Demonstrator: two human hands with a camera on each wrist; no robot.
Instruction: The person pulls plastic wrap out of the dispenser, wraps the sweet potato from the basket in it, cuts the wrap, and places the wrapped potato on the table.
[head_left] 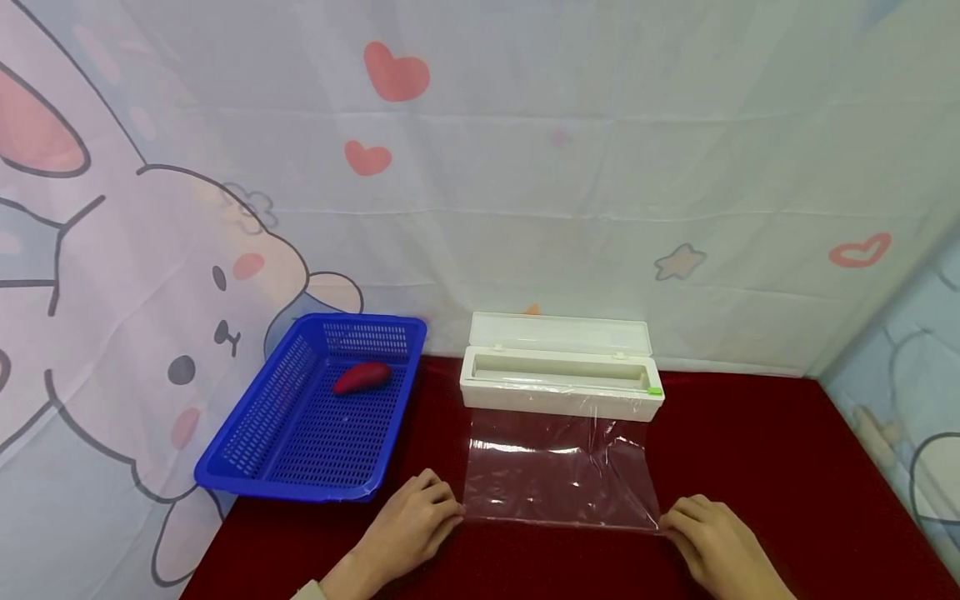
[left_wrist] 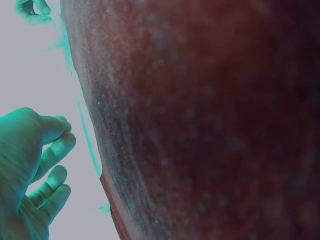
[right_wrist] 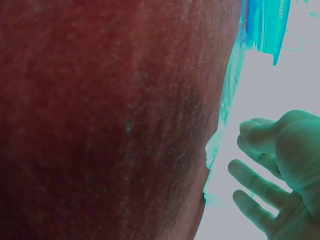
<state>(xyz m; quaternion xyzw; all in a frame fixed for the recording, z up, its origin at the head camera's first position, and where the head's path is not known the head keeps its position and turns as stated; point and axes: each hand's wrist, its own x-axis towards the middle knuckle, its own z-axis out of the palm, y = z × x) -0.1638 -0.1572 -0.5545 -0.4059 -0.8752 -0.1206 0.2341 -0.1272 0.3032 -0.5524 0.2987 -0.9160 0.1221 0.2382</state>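
A sheet of clear plastic wrap (head_left: 558,475) stretches from a white wrap dispenser box (head_left: 555,404) toward the person. The left hand (head_left: 414,523) pinches the sheet's near left corner between thumb and index finger. At the near right corner, the right hand (head_left: 712,537) pinches the film the same way. Both wrist views show thumb and index tips together, in the left hand (left_wrist: 37,160) and the right hand (right_wrist: 280,165), with the other fingers loosely bent. The dispenser's lid (head_left: 558,333) is raised, and a green slider (head_left: 655,391) sits at its right end.
A blue plastic basket (head_left: 206,477) stands on the left, holding a red, elongated sweet-potato-like item (head_left: 363,377). Dark red cloth (head_left: 750,450) covers the table. A printed curtain (head_left: 525,167) hangs right behind the dispenser and basket.
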